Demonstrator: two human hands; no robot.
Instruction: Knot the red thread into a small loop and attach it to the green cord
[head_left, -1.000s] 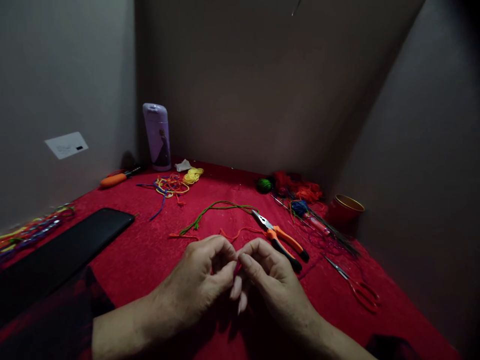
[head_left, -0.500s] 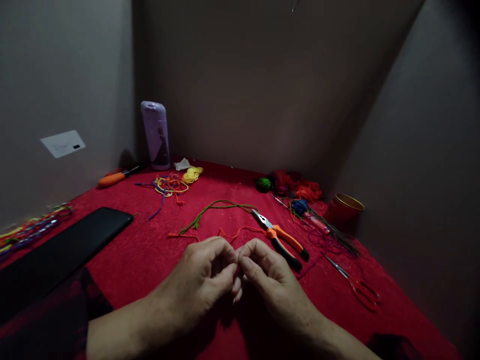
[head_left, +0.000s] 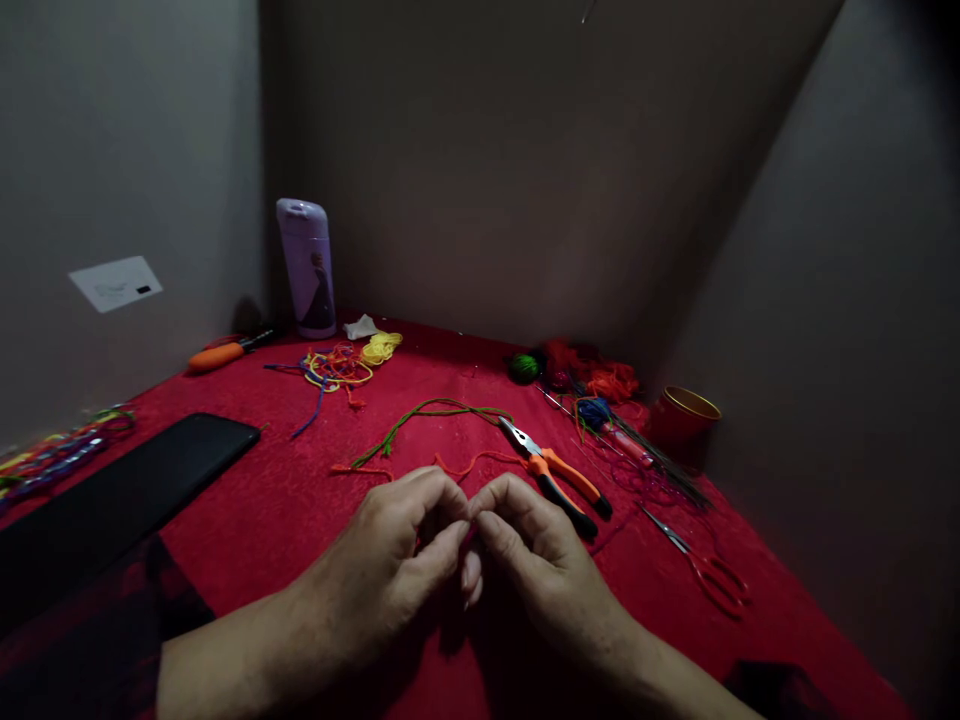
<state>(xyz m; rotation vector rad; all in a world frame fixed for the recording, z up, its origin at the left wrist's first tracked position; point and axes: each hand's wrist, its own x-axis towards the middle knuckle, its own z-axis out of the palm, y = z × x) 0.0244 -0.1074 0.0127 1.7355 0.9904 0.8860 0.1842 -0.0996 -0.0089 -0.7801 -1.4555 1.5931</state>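
Note:
My left hand [head_left: 409, 545] and my right hand [head_left: 529, 550] meet above the red cloth, thumbs and forefingers pinched together at the tips. A small bit of purple yarn [head_left: 471, 537] shows between the fingertips; most of it is hidden by the fingers. Just beyond the hands lies a strand of red yarn [head_left: 480, 458], partly covered by them. Behind it curves a knotted green cord [head_left: 405, 418]. Pliers with orange and black handles [head_left: 551, 470] rest close to my right hand, their jaws by the green cord's end.
Scissors [head_left: 701, 565] lie at right, near tangled yarn [head_left: 600, 400] and a red cup [head_left: 686, 415]. At left are a black phone [head_left: 142, 490], braided cords [head_left: 60, 460] and an orange-handled tool [head_left: 217, 357]. A purple bottle [head_left: 309, 270] stands behind multicoloured threads [head_left: 334, 365]. Walls enclose the table.
The whole scene has shifted slightly left in the view. Both hands keep their pinch, with fingertips a little closer together; nothing on the cloth has moved.

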